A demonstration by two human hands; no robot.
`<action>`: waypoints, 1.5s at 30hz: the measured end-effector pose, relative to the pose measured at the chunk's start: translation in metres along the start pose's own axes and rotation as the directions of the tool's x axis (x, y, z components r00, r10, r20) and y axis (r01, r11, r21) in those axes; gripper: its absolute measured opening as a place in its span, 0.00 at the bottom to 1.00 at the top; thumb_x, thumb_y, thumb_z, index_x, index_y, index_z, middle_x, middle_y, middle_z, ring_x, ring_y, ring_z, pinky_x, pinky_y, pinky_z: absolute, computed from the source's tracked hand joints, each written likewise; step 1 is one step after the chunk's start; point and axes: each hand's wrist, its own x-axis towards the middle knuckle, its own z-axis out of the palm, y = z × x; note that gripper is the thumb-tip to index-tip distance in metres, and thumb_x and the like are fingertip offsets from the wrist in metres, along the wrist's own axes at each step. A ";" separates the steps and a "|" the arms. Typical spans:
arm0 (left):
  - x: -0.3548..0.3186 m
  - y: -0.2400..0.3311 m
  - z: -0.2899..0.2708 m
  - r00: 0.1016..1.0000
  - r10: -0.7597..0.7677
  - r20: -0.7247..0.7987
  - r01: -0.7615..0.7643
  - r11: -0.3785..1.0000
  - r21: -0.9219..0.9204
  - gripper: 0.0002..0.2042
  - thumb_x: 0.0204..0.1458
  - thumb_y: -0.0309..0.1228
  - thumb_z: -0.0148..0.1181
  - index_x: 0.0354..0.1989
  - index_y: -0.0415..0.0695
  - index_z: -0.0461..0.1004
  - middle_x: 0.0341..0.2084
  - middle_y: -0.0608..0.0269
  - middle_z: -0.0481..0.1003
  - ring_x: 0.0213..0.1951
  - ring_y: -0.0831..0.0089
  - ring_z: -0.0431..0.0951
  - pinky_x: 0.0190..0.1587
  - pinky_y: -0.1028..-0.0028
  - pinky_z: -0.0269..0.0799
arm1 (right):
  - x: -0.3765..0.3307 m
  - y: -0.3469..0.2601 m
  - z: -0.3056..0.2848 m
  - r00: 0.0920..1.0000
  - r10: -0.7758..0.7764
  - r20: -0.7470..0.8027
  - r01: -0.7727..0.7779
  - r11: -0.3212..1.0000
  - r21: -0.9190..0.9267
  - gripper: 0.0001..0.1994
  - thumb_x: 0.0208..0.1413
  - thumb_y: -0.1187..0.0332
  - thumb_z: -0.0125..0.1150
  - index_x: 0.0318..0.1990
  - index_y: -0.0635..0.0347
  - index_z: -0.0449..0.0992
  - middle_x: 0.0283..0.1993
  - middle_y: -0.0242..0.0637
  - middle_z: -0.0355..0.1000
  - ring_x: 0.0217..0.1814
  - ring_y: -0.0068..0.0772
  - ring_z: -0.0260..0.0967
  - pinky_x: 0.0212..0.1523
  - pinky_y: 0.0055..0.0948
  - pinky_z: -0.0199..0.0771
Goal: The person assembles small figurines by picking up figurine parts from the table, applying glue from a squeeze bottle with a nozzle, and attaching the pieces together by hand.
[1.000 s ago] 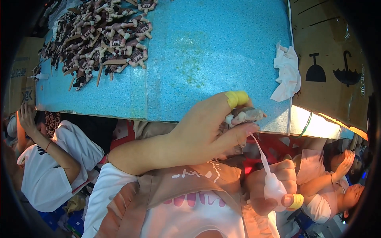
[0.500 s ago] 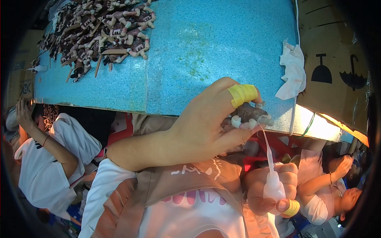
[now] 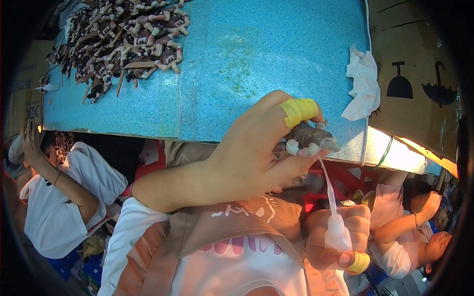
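Note:
Near the front edge of the table, my left hand [image 3: 242,153] pinches a small brown and cream figurine [image 3: 312,134] between fingers and thumb. Yellow tape is wrapped around one of its fingers. My right hand [image 3: 350,222], lower and to the right, is closed around a small white squeeze bottle [image 3: 337,236] with a long thin nozzle. The nozzle points up, its tip at the underside of the figurine by my left thumb; whether it touches cannot be made out. My right thumb also wears yellow tape.
Many similar figurines [image 3: 113,44] lie heaped on the blue table [image 3: 276,44] at the far left, with another white bottle [image 3: 49,87] beside them. A crumpled tissue [image 3: 362,84] lies at the right edge, next to a cardboard box [image 3: 414,59]. Other people sit on both sides.
The view has shifted slightly. Both hands keep their hold, with the figurine and bottle barely moved; the nozzle tip stays by the figurine.

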 end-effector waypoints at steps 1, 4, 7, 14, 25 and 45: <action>0.000 0.001 0.000 1.000 -0.013 -0.001 0.013 1.000 -0.021 0.22 0.43 0.20 0.60 0.48 0.39 0.62 0.37 0.56 0.66 0.34 0.71 0.72 0.34 0.77 0.70 | 0.001 0.000 0.000 1.000 0.000 -0.001 0.000 1.000 -0.002 0.05 0.45 0.67 0.54 0.31 0.43 0.69 0.14 0.20 0.55 0.14 0.20 0.44 0.20 0.25 0.40; 0.001 0.000 -0.001 1.000 -0.009 0.009 0.009 0.999 -0.031 0.21 0.44 0.21 0.60 0.48 0.39 0.62 0.38 0.55 0.65 0.34 0.70 0.72 0.34 0.76 0.70 | 0.003 0.001 0.001 0.999 -0.038 -0.029 0.037 0.998 -0.056 0.04 0.45 0.66 0.54 0.30 0.43 0.69 0.14 0.20 0.53 0.14 0.20 0.44 0.20 0.24 0.40; 0.002 -0.003 -0.001 0.999 0.054 0.000 -0.054 0.999 -0.003 0.20 0.45 0.22 0.59 0.48 0.38 0.61 0.38 0.54 0.65 0.34 0.70 0.72 0.35 0.77 0.70 | 0.001 0.001 0.005 0.999 0.012 -0.040 -0.015 0.998 -0.062 0.04 0.46 0.66 0.54 0.30 0.42 0.69 0.14 0.20 0.52 0.14 0.20 0.44 0.20 0.25 0.40; 0.000 -0.004 -0.001 1.000 -0.017 0.008 0.017 0.998 -0.065 0.19 0.45 0.22 0.58 0.47 0.38 0.62 0.38 0.54 0.66 0.37 0.70 0.72 0.36 0.77 0.69 | 0.000 0.001 -0.003 0.999 -0.002 -0.053 0.000 0.999 -0.043 0.04 0.46 0.64 0.55 0.30 0.43 0.68 0.15 0.20 0.53 0.15 0.20 0.44 0.20 0.25 0.40; 0.001 0.000 0.001 1.000 0.003 -0.003 -0.003 0.998 -0.065 0.19 0.44 0.18 0.55 0.47 0.38 0.64 0.43 0.52 0.66 0.36 0.72 0.73 0.37 0.78 0.69 | 0.001 0.008 -0.001 0.996 -0.064 -0.064 0.059 0.996 -0.072 0.04 0.48 0.65 0.54 0.31 0.45 0.66 0.15 0.21 0.54 0.15 0.20 0.46 0.20 0.24 0.40; 0.002 0.009 -0.001 0.989 -0.140 0.055 0.142 0.989 -0.032 0.17 0.47 0.20 0.57 0.46 0.35 0.65 0.34 0.58 0.72 0.36 0.75 0.73 0.40 0.77 0.68 | 0.004 0.003 0.007 0.996 0.033 -0.078 -0.044 0.989 -0.139 0.05 0.54 0.60 0.51 0.30 0.45 0.65 0.15 0.20 0.51 0.15 0.20 0.44 0.19 0.24 0.41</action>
